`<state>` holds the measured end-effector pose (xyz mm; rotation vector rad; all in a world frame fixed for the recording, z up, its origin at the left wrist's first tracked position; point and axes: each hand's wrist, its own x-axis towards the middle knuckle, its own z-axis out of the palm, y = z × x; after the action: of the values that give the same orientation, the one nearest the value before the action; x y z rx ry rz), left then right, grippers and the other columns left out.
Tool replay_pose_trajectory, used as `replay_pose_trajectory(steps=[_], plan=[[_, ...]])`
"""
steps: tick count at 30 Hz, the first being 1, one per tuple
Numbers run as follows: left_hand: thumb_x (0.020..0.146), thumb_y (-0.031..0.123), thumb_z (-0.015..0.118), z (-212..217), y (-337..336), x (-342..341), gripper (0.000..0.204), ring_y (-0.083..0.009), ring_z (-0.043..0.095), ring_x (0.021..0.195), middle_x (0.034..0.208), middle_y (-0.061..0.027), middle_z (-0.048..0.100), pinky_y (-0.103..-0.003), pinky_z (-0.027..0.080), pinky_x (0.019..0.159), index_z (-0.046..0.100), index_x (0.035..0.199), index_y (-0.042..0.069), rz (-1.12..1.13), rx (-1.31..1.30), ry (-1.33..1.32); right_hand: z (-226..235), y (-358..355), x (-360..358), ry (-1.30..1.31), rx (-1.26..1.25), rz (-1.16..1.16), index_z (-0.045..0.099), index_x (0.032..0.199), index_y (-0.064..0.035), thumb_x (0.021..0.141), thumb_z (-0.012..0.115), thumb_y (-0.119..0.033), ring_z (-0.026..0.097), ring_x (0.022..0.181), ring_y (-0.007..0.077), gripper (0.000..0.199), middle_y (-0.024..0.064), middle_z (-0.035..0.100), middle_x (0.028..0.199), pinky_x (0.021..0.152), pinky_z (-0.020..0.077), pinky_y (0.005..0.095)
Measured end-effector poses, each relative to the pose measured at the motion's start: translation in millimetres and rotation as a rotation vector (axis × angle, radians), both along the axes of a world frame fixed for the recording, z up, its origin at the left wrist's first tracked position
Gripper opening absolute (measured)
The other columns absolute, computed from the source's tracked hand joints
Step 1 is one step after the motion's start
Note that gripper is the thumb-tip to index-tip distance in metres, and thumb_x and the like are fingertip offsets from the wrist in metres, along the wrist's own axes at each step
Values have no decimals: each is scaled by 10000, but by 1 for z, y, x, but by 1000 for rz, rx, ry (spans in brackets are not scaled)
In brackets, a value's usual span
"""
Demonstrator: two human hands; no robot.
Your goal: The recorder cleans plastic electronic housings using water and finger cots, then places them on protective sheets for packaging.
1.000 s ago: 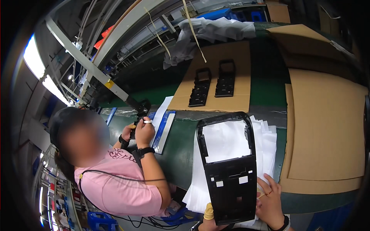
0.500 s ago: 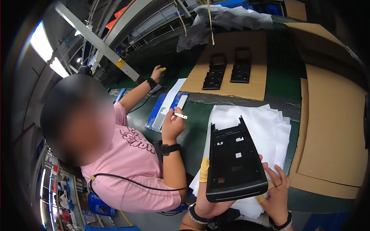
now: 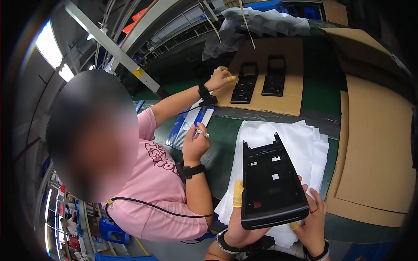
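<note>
"Black panel (image 3: 267,202): where?"
"Over the paper (image 3: 300,145), clasped by the left hand (image 3: 240,230), thumb on one edge."
"Right hand (image 3: 312,219)?"
"Fingers bent beside the panel; whether they pinch it, I cannot tell."
"Writing?"
"Dark lettering on the pink shirt (image 3: 150,191), left of the paper. Cardboard (image 3: 294,87) beyond the paper carries two frames (image 3: 244,90)."

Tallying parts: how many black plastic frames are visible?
3: a near frame in the wearer's left hand; a left frame and right frame on the cardboard sheet; others may be hidden.
</note>
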<state>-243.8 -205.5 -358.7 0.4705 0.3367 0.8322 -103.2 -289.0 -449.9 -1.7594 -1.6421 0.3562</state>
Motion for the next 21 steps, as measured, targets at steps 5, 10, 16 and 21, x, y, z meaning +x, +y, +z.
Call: replay_pose_trajectory(steps=[5, 10, 16, 21], plan=[[805, 500, 584, -9, -5, -5, 869, -407, 367, 1246, 1361, -282, 302, -472, 435, 952, 176, 1413, 31, 73, -76, 104, 2, 2, -1, 62, -5, -15, 624, 1089, -90, 703, 639, -155, 336, 1245, 314, 392, 51, 471, 1294, 962, 276, 452], [795, 501, 596, -14, -6, -7, 876, -403, 356, 1254, 1373, -271, 289, -483, 430, 956, 176, 1414, 46, 68, -118, 90, 2, 2, -1, 53, -10, -20, 623, 1087, -86, 696, 641, -143, 338, 1245, 315, 396, 54, 468, 1295, 964, 274, 455], [783, 517, 601, -19, -9, -10, 886, -405, 348, 1258, 1372, -254, 297, -521, 420, 951, 181, 1413, 58, 70, -191, 70, 1, 1, 0, 51, -14, -19, 625, 1072, -73, 688, 650, -143, 336, 1247, 314, 391, 53, 467, 1297, 961, 276, 455], [795, 569, 550, -21, -7, -7, 870, -413, 343, 1257, 1355, -255, 311, -573, 415, 929, 193, 1411, 70, 30, -95, 139, 3, 2, -2, 67, -9, -27, 634, 1037, -62, 682, 666, -152, 336, 1249, 313, 368, 49, 464, 1299, 949, 279, 452]])
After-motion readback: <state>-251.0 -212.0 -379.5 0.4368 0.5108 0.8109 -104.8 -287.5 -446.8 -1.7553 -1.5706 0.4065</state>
